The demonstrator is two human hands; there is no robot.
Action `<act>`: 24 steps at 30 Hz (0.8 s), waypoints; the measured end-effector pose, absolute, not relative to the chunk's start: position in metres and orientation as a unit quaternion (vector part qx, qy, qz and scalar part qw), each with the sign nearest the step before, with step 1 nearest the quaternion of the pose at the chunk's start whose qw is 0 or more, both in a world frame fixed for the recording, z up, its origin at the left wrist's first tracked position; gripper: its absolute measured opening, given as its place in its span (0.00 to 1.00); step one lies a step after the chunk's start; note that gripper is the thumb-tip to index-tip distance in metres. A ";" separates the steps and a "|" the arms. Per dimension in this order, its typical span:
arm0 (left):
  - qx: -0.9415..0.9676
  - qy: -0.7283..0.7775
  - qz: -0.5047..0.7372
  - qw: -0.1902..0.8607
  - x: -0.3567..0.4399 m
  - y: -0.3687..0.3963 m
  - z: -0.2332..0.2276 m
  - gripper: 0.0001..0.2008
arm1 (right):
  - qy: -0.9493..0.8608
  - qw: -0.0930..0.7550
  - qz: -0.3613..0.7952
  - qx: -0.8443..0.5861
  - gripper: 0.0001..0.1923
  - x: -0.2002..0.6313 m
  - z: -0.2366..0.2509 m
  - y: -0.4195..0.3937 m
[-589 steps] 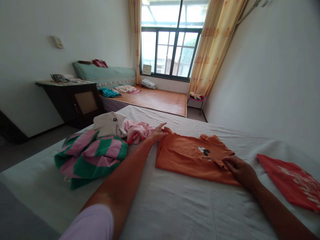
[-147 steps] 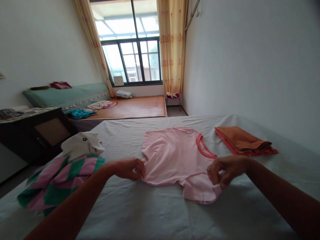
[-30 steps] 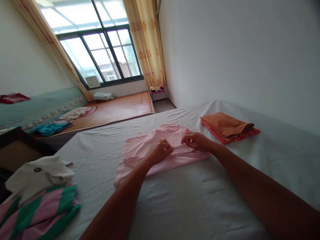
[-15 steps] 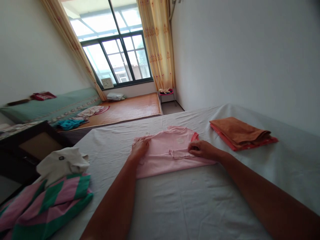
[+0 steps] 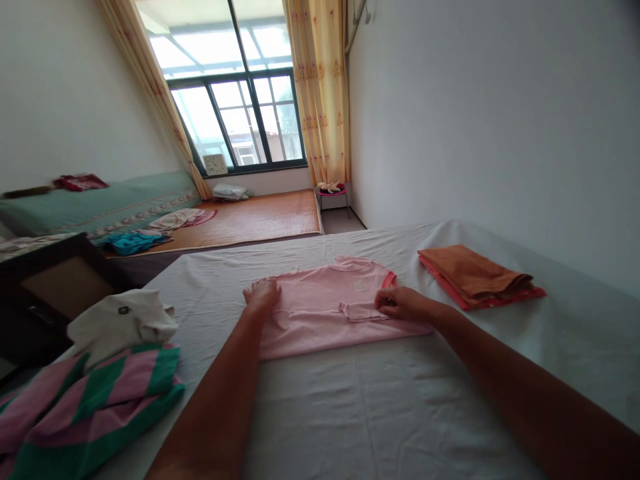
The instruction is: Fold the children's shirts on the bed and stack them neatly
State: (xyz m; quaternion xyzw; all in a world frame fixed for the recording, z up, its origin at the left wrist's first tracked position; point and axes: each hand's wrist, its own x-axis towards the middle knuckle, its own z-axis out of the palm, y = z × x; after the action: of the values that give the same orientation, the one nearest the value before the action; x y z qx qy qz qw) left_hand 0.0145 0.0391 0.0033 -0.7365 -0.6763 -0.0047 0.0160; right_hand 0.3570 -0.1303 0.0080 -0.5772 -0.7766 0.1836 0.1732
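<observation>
A pink T-shirt (image 5: 325,310) lies folded lengthwise on the white bed sheet (image 5: 350,413). My left hand (image 5: 261,295) rests flat on its left end, fingers spread. My right hand (image 5: 400,303) pinches the shirt near the folded-in sleeve, close to the red-trimmed neck end. A folded orange shirt on top of a folded red one (image 5: 475,273) sits to the right, apart from my hands.
At the left edge of the bed lie a green-and-pink striped garment (image 5: 90,400) and a white garment (image 5: 120,323). A dark cabinet (image 5: 45,287) stands left of the bed. Beyond are a mat-covered platform (image 5: 250,217), a window and a small stool (image 5: 333,193).
My left hand has slid left along the pink shirt to its end. My right hand stays on the sleeve area. The shirt lies flatter and longer.
</observation>
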 end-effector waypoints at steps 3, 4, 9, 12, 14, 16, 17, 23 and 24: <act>-0.747 -0.664 0.014 0.018 0.015 0.049 0.018 0.13 | -0.767 0.038 0.211 -0.605 0.11 0.355 0.028 -0.119; -0.754 -0.657 0.008 0.018 0.013 0.052 0.021 0.12 | -0.749 -0.016 0.238 -0.619 0.12 0.355 0.035 -0.113; -0.776 -0.629 -0.047 0.016 -0.004 0.058 0.006 0.13 | -0.726 -0.039 0.224 -0.649 0.07 0.362 0.056 -0.074; -0.770 -0.623 -0.139 0.003 -0.016 0.060 -0.014 0.13 | -0.734 0.100 0.082 -0.667 0.08 0.367 0.049 -0.042; -0.763 -0.618 -0.190 -0.018 -0.022 0.064 -0.025 0.14 | -0.705 0.143 0.033 -0.694 0.11 0.368 0.037 -0.019; -0.764 -0.610 -0.208 -0.037 -0.026 0.068 -0.032 0.18 | -0.682 0.155 0.024 -0.714 0.15 0.365 0.022 0.002; -0.768 -0.604 -0.211 -0.039 -0.027 0.071 -0.034 0.19 | -0.676 0.156 0.026 -0.719 0.16 0.362 0.014 0.012; -0.783 -0.586 -0.206 -0.033 -0.029 0.078 -0.039 0.19 | -0.650 0.164 0.068 -0.739 0.21 0.347 -0.016 0.057; -0.784 -0.584 -0.208 -0.032 -0.029 0.078 -0.039 0.19 | -0.648 0.168 0.081 -0.739 0.19 0.348 -0.017 0.062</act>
State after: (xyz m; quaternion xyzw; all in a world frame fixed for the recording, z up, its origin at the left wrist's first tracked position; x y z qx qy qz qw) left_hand -0.0287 0.0783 -0.0385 -0.7838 -0.5842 -0.2081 -0.0324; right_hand 0.3485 0.0618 -0.0167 -0.7386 -0.6478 0.0814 0.1678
